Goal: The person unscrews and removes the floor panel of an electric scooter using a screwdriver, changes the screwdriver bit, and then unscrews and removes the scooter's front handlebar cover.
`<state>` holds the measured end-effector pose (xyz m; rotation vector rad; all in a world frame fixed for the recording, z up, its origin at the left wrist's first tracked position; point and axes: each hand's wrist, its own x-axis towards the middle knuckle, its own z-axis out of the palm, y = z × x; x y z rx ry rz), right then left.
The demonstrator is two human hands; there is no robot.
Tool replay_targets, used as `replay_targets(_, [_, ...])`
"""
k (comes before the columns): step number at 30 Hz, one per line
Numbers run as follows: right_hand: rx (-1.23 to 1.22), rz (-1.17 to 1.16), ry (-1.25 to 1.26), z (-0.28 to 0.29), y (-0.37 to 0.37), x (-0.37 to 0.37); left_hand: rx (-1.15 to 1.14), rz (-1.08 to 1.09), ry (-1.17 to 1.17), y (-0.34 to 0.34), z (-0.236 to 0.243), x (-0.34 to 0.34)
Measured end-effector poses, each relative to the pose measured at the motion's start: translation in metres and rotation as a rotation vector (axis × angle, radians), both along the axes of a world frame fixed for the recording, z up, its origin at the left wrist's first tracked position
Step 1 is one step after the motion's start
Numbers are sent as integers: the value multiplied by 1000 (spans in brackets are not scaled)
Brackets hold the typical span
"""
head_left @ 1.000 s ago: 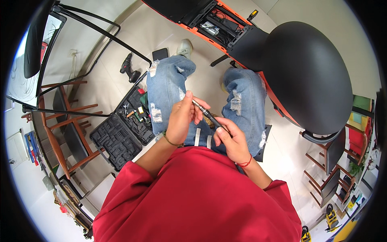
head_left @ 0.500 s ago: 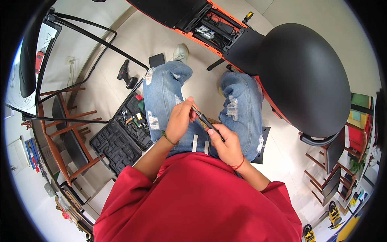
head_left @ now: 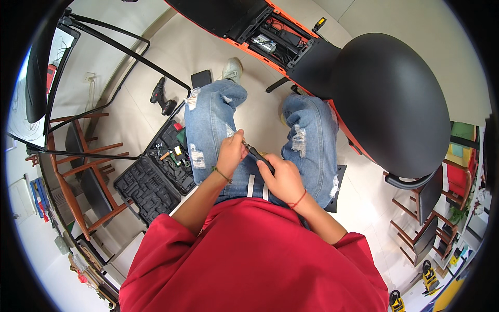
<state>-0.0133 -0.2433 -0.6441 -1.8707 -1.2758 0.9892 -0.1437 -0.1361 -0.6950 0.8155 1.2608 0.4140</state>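
Above my lap, a hand tool (head_left: 259,156) with a black handle and a metal end lies slantwise between my hands; its exact kind is hard to make out. My left hand (head_left: 230,156) is closed, pinching the metal end with thumb and fingers. Around the black handle my right hand (head_left: 283,180) is wrapped, covering part of it. Beside my left leg, an opened black tool case (head_left: 150,190) lies on the floor, with several sockets and small tools in its far half.
A cordless drill (head_left: 163,97) and a flat black box (head_left: 201,78) lie on the floor ahead left. A black and orange motorbike (head_left: 312,78), its compartment uncovered, stands close ahead and right. Wooden chairs (head_left: 86,177) are at left, and more chairs (head_left: 421,234) at right.
My right hand has moved left and up along the tool, nearer to my left hand, and hides more of the handle. My left hand has shifted slightly.
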Motion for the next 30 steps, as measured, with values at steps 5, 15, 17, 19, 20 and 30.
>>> replay_targets(5, [-53,-21,-81,-31,10,-14,-148,-22,20,5,-31,-12])
replay_targets(15, [-58,-124,-416,-47,7,-40,-244,-139,-27,22,-52,20])
replay_targets(17, [-39,-187,-386,-55,11,-35,-208,-260,-50,30,-59,32])
replay_targets(19, [-68,-288,-362,-63,26,-22,-192,-307,-44,50,-73,48])
replay_targets(20, [-133,-293,-350,-68,37,-12,-116,-390,-19,62,-79,58])
replay_targets(30, [-358,-356,-210,-86,167,74,-28,-526,-75,173,-171,171])
